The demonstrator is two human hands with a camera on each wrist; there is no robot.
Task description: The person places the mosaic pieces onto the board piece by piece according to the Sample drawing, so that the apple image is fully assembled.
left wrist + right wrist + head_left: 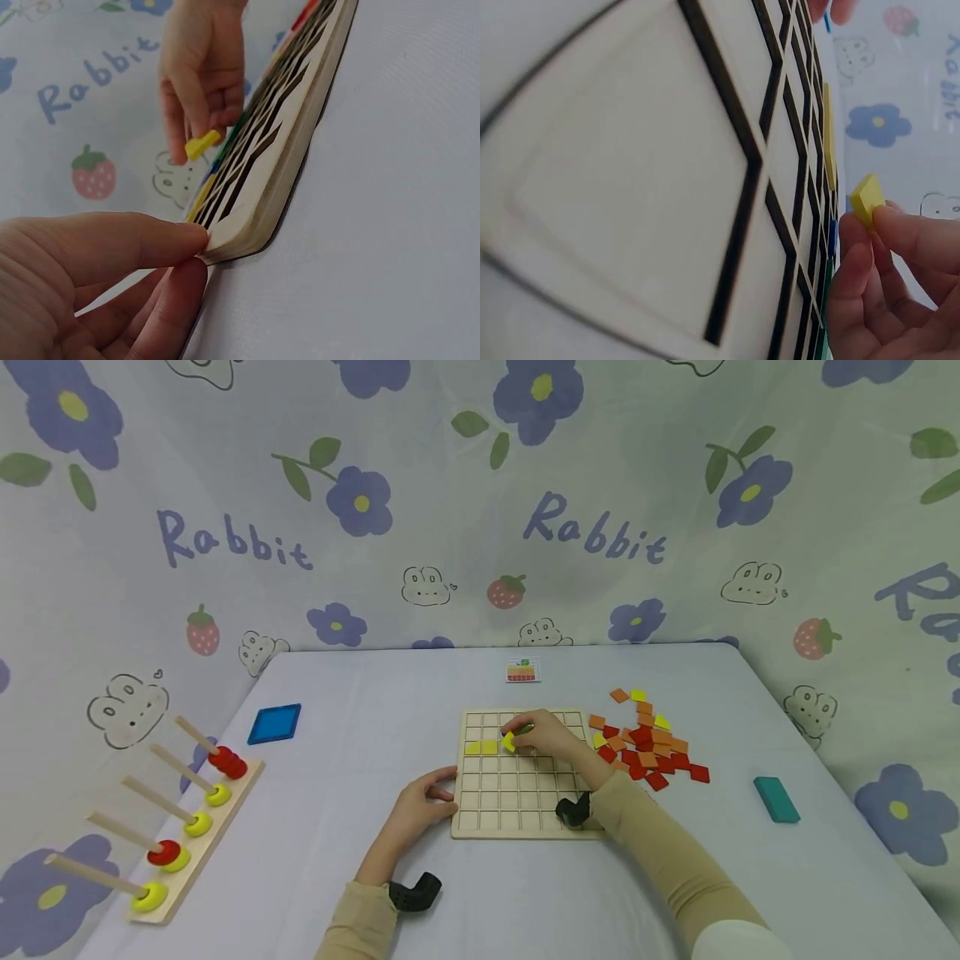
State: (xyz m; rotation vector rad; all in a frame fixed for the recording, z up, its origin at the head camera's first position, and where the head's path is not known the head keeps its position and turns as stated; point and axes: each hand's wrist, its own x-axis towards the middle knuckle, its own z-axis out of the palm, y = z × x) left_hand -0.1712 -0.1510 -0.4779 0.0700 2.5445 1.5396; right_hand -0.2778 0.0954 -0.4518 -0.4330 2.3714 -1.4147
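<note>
My right hand (547,735) pinches a yellow square tile (867,199) between thumb and finger, over the upper part of a wooden grid board (495,818). At the board's left edge, my left hand (422,802) holds the rim; the left wrist view shows its thumb (180,238) on the corner and a finger just below. Yellow tiles (482,747) fill cells at the board's left. A green piece (527,728) and a bit of blue show beside my right hand, which partly hides them.
Loose red, orange and yellow tiles (645,747) lie right of the board. A picture card (522,670) lies behind it. A blue tray (274,724) and a peg stand (217,827) with rings are at left, a teal block (777,799) at right.
</note>
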